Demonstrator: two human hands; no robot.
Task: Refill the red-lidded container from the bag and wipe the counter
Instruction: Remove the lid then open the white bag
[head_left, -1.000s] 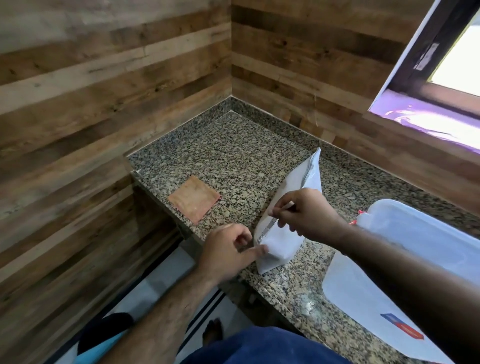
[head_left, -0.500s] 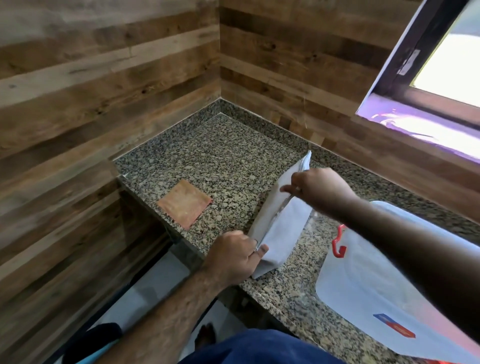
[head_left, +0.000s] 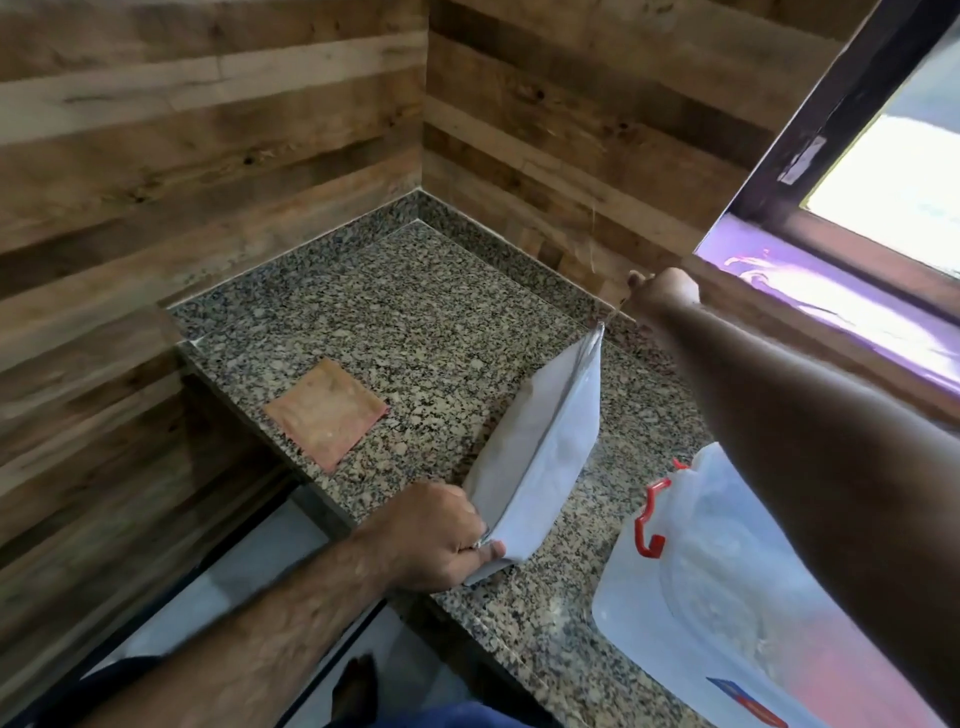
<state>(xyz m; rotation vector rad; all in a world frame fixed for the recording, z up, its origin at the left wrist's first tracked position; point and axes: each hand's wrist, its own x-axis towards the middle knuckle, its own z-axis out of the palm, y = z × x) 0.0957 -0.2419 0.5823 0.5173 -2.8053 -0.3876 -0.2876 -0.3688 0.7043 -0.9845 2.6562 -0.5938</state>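
My left hand (head_left: 434, 540) holds the near end of the white bag (head_left: 540, 457). My fingers are curled tight around its bottom corner. The bag stands on its edge on the speckled counter (head_left: 415, 322), and its top points away from me.

My right hand (head_left: 662, 291) is up past the far end of the bag, near the wood wall (head_left: 571, 130). Its fingers are closed, and a thin thread (head_left: 592, 249) seems to run up from it. I cannot tell for sure what they pinch.

The clear container (head_left: 727, 597) with the red clip (head_left: 649, 519) sits just right of the bag, under my right arm. A flat pink cloth (head_left: 326, 411) lies left of the bag, apart from it. The window (head_left: 893, 171) is far right of the bag.
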